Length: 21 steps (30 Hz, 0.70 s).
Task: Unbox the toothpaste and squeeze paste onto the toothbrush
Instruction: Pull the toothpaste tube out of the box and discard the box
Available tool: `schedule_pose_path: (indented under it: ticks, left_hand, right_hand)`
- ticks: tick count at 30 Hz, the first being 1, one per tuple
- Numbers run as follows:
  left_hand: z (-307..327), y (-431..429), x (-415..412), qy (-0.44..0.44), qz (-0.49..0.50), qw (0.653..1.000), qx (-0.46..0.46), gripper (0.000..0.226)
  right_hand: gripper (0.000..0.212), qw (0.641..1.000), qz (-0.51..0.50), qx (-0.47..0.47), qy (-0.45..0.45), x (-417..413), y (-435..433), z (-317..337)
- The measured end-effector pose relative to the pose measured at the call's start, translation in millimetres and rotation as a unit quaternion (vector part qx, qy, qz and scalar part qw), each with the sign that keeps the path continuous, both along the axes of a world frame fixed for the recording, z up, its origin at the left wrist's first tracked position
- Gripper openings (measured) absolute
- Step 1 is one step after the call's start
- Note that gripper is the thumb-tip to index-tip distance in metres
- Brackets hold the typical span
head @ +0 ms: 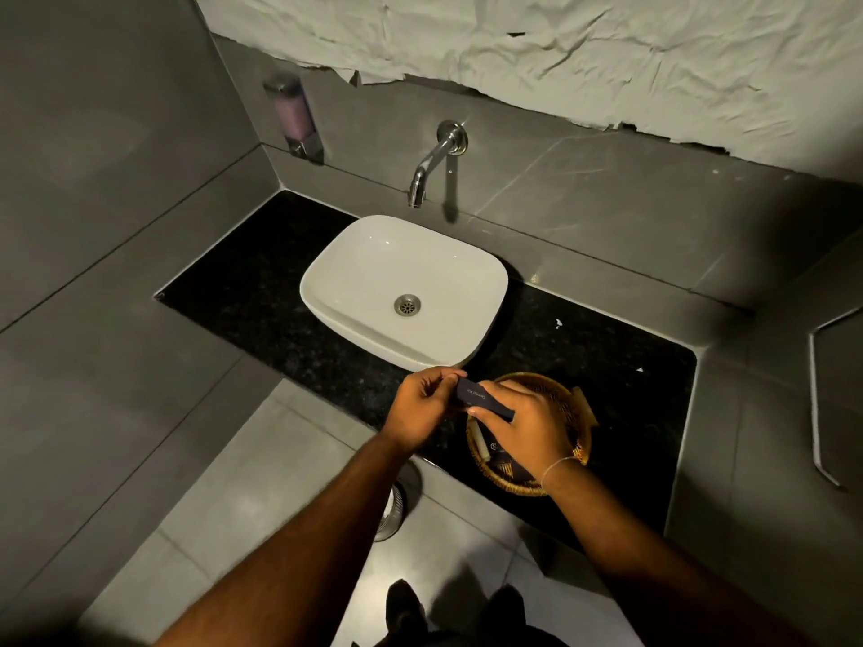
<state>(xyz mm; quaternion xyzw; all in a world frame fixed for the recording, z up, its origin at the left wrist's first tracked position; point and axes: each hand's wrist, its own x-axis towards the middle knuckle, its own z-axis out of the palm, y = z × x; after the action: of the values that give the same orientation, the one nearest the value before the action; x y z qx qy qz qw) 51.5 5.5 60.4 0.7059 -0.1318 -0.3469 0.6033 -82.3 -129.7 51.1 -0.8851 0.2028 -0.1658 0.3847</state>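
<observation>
Both hands hold a small dark blue toothpaste box (481, 398) with faint lettering, just above the counter's front edge. My left hand (422, 408) pinches its left end with fingertips. My right hand (530, 424) grips its right half from above, over a round woven basket (576, 415). Inside the basket lie a white cylindrical item (481, 443) and dark packets (506, 462). No toothbrush can be made out.
A white basin (364, 254) sits on the black granite counter (247, 291) under a chrome wall tap (429, 165). A soap dispenser (294, 116) hangs on the left wall. A metal bin (392, 511) stands on the floor below; my shoes (406, 609) show at the bottom.
</observation>
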Motion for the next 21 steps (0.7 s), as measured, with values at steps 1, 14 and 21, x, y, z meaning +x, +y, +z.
schedule_pose_path:
  ticks: [1, 14, 21]
  left_hand:
    - [-0.5, 1.9, -0.5, -0.003, 0.002, 1.000, 0.005, 0.027]
    - [16.5, 14.0, -4.3, 0.000, 0.052, 0.998, -0.025, 0.009]
    - [23.4, 25.3, -0.4, 0.091, 0.049, 0.994, -0.027, 0.017]
  right_hand:
    - [0.066, 1.000, 0.000, 0.004, 0.000, -0.2, 1.6, 0.6]
    - [0.051, 0.999, -0.005, 0.014, 0.048, 12.2, 10.6, 6.0]
    - [0.044, 0.999, -0.018, 0.005, 0.035, 13.4, 13.6, 7.1]
